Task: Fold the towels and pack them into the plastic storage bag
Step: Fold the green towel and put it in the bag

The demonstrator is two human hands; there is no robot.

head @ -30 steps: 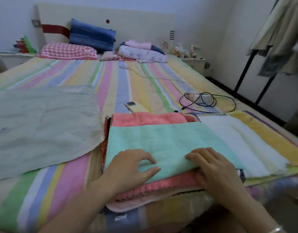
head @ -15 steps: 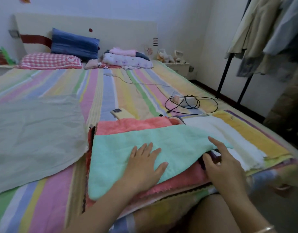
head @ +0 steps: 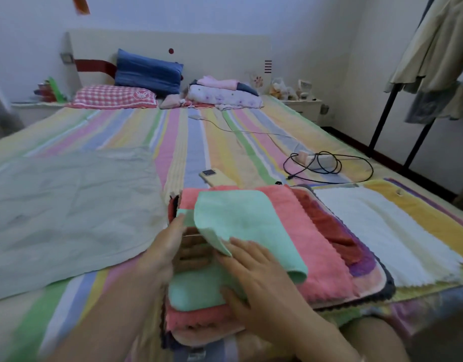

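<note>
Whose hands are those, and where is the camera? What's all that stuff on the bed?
The camera sits on a person's head, looking down at their hands. The left hand and right hand are at a mint towel, doubled over on a stack of towels. The right hand lies flat on it; the left is too blurred to tell its grip. Nearby lie a white towel, a pale sheet, a phone and a black cable, all on the striped bed.

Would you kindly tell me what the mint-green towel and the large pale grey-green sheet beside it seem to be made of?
The mint-green towel looks like soft matte microfibre or terry: fuzzy nap, limp folds. The large pale grey-green sheet looks like thin plastic film, dull-finished: fine sharp creases, lying flat; thin cloth remains possible.
</note>
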